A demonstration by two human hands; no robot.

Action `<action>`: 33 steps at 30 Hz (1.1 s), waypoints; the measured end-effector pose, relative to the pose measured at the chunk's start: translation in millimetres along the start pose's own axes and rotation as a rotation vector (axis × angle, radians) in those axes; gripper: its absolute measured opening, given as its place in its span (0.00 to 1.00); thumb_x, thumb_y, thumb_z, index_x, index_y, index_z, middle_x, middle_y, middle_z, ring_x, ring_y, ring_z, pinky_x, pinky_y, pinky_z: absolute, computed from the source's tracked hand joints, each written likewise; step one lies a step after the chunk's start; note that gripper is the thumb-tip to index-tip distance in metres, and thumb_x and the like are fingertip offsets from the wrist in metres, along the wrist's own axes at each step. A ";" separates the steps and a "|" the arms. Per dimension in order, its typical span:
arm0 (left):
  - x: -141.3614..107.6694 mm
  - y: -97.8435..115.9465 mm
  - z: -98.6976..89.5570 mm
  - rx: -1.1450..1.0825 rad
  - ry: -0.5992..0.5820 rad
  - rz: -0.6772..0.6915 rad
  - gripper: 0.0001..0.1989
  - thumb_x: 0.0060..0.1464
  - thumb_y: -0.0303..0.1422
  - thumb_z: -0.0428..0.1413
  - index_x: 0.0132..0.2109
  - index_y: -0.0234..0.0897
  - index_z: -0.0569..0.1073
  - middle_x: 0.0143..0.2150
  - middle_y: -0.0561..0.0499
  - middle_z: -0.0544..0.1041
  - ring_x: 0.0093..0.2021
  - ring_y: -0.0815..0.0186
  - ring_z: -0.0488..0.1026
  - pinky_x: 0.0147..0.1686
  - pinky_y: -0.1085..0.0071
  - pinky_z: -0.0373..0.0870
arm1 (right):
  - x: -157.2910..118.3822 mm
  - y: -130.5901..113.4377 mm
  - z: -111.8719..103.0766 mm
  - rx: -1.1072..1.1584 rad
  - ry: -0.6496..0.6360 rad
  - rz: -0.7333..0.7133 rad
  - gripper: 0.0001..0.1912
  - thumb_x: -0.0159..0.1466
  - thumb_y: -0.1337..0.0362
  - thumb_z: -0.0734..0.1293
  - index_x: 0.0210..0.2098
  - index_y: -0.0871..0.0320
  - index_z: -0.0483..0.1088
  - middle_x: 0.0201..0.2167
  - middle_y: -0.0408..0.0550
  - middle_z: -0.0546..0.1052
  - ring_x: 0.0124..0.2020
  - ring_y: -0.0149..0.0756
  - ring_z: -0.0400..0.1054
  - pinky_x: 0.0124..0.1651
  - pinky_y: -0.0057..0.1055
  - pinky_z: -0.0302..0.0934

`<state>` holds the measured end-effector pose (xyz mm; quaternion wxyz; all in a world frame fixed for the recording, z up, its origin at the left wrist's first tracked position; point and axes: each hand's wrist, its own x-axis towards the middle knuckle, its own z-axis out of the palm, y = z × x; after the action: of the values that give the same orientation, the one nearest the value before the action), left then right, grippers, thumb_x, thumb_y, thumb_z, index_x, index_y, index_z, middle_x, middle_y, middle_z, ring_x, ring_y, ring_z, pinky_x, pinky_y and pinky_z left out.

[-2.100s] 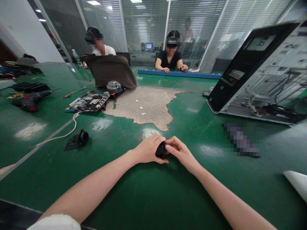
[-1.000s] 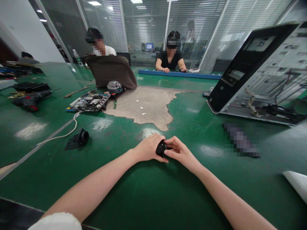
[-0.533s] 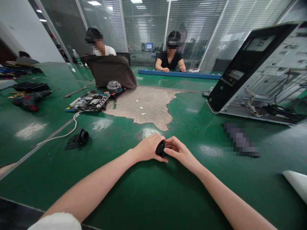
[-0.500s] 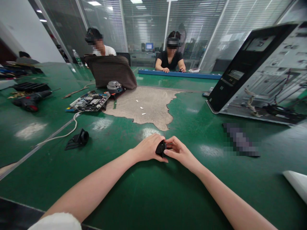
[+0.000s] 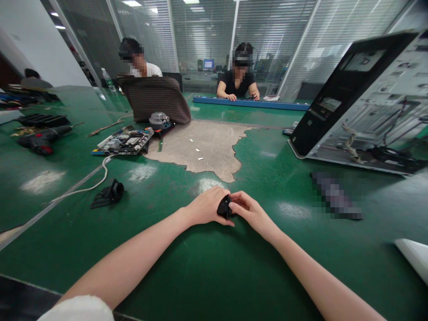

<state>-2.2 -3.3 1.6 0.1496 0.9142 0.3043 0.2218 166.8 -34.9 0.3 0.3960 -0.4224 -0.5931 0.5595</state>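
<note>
"News about your right hand [image 5: 256, 214]?"

"Yes. Your right thumb has slid up. Half a second ago it sat lower on the black piece [image 5: 223, 207], and more of the right side showed. Your left hand [image 5: 207, 206] looks the same."

"What does that tell you?"

"I think your right fingers are busy at that side while your left hand keeps it steady. You have not put it down."

"Where is it?"

"Just below the middle of the frame, between your hands, over the green table [image 5: 200, 276]."

"How do you hold it?"

"Your left hand is curled around it, fingers on top, thumb below. Your right thumb and fingers bend in close at its right side. I can't tell if they pinch it or just touch."

"What can't you see?"

"Its far side, and your left fingertips. At the right, a dark thing [image 5: 336, 196] is all blurry blocks. The computer case [image 5: 306, 133] and a white thing [image 5: 414, 258] are cut off there. At upper left, a brown cover [image 5: 155, 98] hides much of a person [image 5: 153, 70]."
</note>
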 end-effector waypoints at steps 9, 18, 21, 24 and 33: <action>-0.2 -1.9 1.6 0.013 0.011 0.007 0.32 0.35 0.51 0.58 0.44 0.34 0.60 0.39 0.46 0.68 0.40 0.59 0.65 0.39 0.64 0.64 | -2.8 -1.4 0.8 0.082 0.027 -0.033 0.09 0.54 0.60 0.66 0.31 0.56 0.62 0.30 0.41 0.67 0.33 0.30 0.65 0.38 0.30 0.60; 0.5 0.3 0.2 0.021 0.003 0.015 0.30 0.36 0.49 0.58 0.42 0.34 0.60 0.38 0.46 0.68 0.39 0.59 0.65 0.39 0.65 0.64 | -0.1 1.7 -1.8 0.043 -0.005 0.006 0.10 0.54 0.61 0.66 0.33 0.57 0.62 0.32 0.43 0.68 0.35 0.31 0.65 0.40 0.31 0.60; 0.5 0.3 1.1 0.029 -0.001 0.002 0.30 0.36 0.50 0.58 0.42 0.34 0.60 0.37 0.47 0.68 0.38 0.59 0.65 0.38 0.65 0.64 | -3.6 -1.4 -4.0 0.075 -0.071 -0.024 0.14 0.51 0.65 0.68 0.34 0.55 0.60 0.35 0.42 0.68 0.37 0.30 0.65 0.40 0.30 0.60; 0.5 0.0 1.4 0.030 -0.001 -0.002 0.30 0.37 0.50 0.57 0.42 0.34 0.60 0.37 0.47 0.68 0.38 0.59 0.65 0.38 0.65 0.64 | -5.0 -1.9 -2.1 0.100 -0.051 -0.035 0.13 0.51 0.65 0.68 0.33 0.55 0.60 0.35 0.41 0.67 0.35 0.29 0.65 0.39 0.29 0.60; 0.6 -0.5 0.3 0.007 0.002 0.015 0.30 0.37 0.50 0.58 0.43 0.34 0.60 0.38 0.47 0.68 0.39 0.59 0.65 0.39 0.65 0.63 | 2.1 5.5 -0.2 0.033 0.041 0.010 0.09 0.55 0.61 0.65 0.34 0.57 0.62 0.31 0.42 0.68 0.34 0.30 0.64 0.39 0.30 0.60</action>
<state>-1.9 -2.6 1.3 0.1446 0.9167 0.2985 0.2228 166.6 -32.7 -5.2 0.4121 -0.4302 -0.5733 0.5625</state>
